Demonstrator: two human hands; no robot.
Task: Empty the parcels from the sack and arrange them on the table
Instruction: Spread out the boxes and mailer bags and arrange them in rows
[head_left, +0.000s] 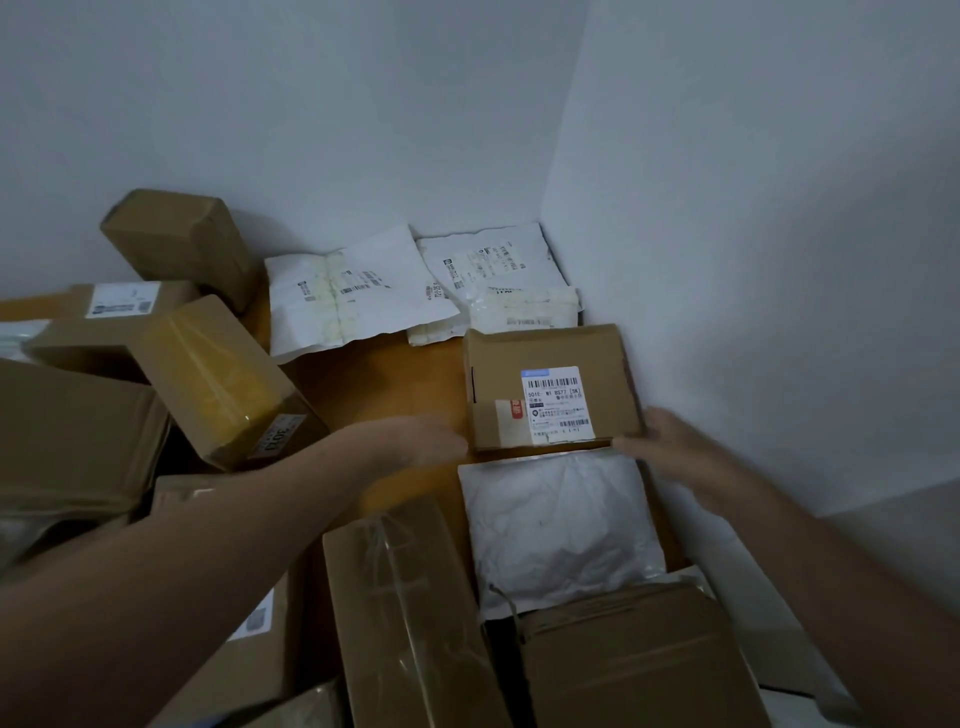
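Observation:
A flat cardboard box (550, 358) with a white barcode label lies on the orange wooden table (384, 374), close to the right wall. My left hand (415, 441) meets the box's near-left corner and is blurred. My right hand (670, 447) clasps its near-right corner, thumb along the near edge. The box sits between both hands. Behind it lie white poly mailers (358, 291), (488, 260) and a padded white one (524, 312). A crumpled grey-white mailer (561, 525) lies just in front of the box. No sack is in view.
Brown boxes crowd the left: an upright one (182, 244), a labelled one (119, 312), a yellow-taped one (223, 379) and a large carton (67, 441). More boxes (405, 608), (634, 660) fill the near side. White walls (727, 260) meet in a corner behind and to the right.

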